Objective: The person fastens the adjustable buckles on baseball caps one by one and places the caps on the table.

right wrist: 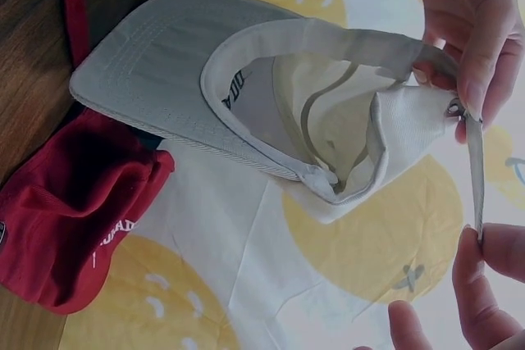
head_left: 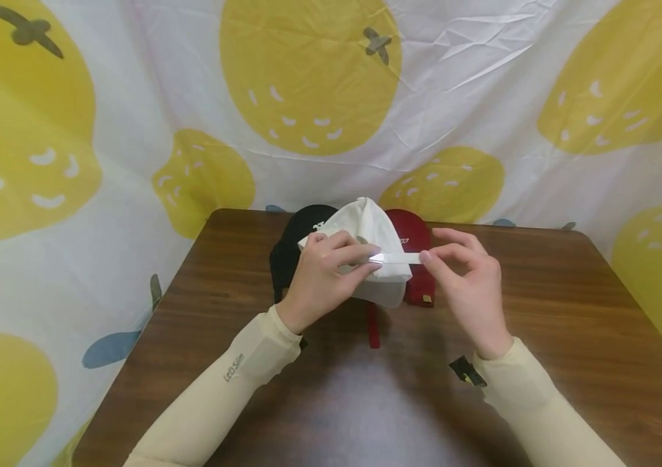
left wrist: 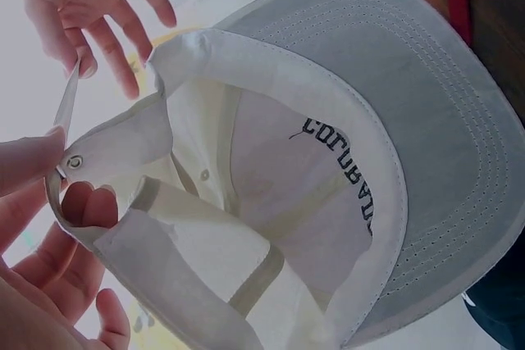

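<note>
The left grip (head_left: pixel 325 269) is narrow, pinching the strap (head_left: pixel 402 258) at the white cap's (head_left: pixel 376 226) back; the cap hangs at its two o'clock, brim down, and at ten o'clock from the right grip (head_left: pixel 474 282). That grip is pinched too, on the strap's far end. On the counter (head_left: pixel 208 311), the black cap (head_left: pixel 287 256) shows at the white one's nine o'clock, the red cap (head_left: pixel 420 284) at four.

Caps: I count three. One white cap (head_left: pixel 382 227); one black cap (head_left: pixel 289 261) and one red cap (head_left: pixel 415 235) near the far edge of the table (head_left: pixel 564 324). Hands: two, left hand (head_left: pixel 324 271), right hand (head_left: pixel 474 280). Sleeves (head_left: pixel 205 402): two.
</note>
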`<action>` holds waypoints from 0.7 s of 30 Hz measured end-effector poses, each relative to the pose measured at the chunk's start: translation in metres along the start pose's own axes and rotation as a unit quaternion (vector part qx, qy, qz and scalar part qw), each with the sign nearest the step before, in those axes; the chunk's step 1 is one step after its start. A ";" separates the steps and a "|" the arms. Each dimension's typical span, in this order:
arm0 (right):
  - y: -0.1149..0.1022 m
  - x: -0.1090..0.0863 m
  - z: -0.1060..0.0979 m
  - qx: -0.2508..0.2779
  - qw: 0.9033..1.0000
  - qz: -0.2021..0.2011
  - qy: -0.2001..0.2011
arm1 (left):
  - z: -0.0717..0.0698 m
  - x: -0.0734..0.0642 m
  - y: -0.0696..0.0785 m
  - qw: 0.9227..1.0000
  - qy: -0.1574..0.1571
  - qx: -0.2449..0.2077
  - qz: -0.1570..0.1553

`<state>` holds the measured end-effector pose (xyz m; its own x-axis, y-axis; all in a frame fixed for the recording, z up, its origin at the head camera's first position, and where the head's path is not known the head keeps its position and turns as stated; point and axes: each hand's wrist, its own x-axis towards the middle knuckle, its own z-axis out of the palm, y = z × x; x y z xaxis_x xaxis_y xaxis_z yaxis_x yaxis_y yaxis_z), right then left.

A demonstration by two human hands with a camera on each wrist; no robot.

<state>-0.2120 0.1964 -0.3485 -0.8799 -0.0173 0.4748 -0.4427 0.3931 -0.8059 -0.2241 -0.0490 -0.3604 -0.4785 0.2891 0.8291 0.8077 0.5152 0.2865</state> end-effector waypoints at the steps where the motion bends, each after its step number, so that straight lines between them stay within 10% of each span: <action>1: 0.000 0.000 0.000 0.001 1.000 0.000 0.000 | 0.000 0.000 0.000 1.000 0.000 -0.001 -0.001; 21: 0.004 0.000 -0.001 -0.006 1.000 -0.003 0.007 | 0.001 -0.001 -0.002 1.000 -0.004 0.003 -0.001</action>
<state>-0.2138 0.1989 -0.3511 -0.8750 -0.0062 0.4841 -0.4451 0.4041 -0.7992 -0.2256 -0.0497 -0.3625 -0.4831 0.2938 0.8248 0.8044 0.5209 0.2856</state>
